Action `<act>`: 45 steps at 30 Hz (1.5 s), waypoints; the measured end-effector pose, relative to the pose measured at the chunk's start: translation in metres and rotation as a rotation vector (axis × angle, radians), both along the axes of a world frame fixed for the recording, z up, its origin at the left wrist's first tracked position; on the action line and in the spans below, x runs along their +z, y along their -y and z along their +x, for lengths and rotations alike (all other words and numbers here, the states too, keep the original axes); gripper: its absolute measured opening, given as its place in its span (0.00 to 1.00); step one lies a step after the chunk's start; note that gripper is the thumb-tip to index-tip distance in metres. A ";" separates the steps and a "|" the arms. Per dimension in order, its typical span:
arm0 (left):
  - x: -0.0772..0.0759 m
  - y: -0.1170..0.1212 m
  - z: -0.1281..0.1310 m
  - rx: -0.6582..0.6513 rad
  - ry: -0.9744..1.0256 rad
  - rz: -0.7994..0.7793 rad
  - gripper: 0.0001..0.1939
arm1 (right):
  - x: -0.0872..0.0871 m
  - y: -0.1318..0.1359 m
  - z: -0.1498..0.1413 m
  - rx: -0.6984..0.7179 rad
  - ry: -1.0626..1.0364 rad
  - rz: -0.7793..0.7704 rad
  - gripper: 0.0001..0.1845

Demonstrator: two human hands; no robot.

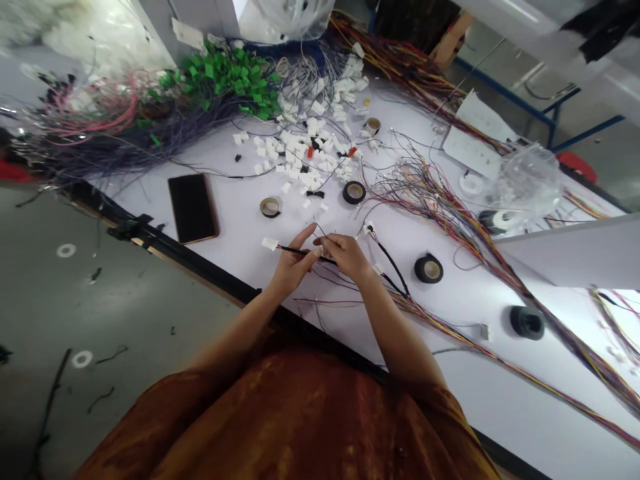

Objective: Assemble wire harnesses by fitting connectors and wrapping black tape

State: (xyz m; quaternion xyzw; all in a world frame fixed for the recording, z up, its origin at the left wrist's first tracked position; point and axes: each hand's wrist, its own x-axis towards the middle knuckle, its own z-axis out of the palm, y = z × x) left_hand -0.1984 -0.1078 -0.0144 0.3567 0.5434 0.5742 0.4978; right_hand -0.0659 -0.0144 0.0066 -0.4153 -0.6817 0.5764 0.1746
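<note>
Over the front edge of the table, my left hand (291, 268) is closed round a black-taped branch of a wire harness (292, 250). A white connector (271, 244) sticks out to the left at this branch's end. Close beside it, my right hand (346, 256) pinches a thin dark wire (320, 229) whose tip points up between the hands. Another black-sleeved branch (393, 261) lies to the right, with a small connector (369, 229) on its end. Both branches join a long bundle of coloured wires (450, 328) running to the lower right. My fingertips partly hide the wire ends.
Loose white connectors (307, 157) and tape rolls (354, 193) (429, 269) lie beyond my hands. A phone (193, 208) rests at the left. Wires with green connectors (233, 77) are heaped at the back. More wire bundles (465, 227) and a plastic bag (530, 180) are at the right.
</note>
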 end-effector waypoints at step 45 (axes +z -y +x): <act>-0.007 -0.082 -0.054 -0.307 0.079 -0.184 0.16 | -0.026 -0.006 -0.006 -0.378 -0.263 -0.052 0.12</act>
